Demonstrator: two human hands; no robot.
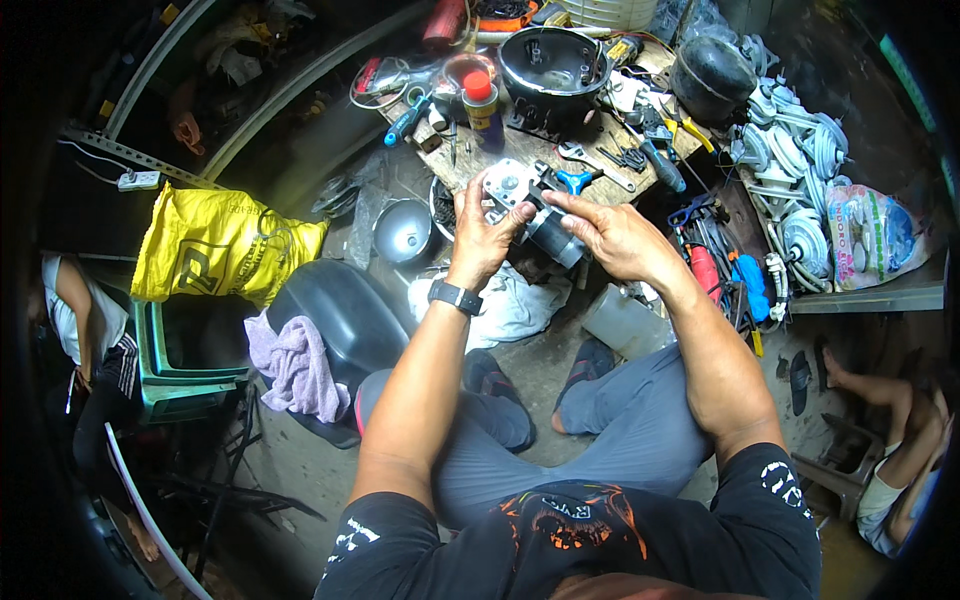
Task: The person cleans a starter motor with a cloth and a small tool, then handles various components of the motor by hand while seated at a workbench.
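Observation:
Over the near edge of the workbench I hold an electric motor with a silver mounting plate and a dark cylindrical body. My left hand grips it at the plate end, thumb laid across the side. From the other side my right hand closes over the dark body, its index finger stretched along the part near the plate. The right thumb is hidden. Close beyond stand a spray can with a red cap and a blue three-armed wrench. An adjustable wrench lies to their right.
A black pot-like housing stands farther back on the wooden bench. Pliers and screwdrivers crowd the right side, beside white wheel-like parts. At left are a yellow sack, a metal bowl and a green stool. Two people sit at the sides.

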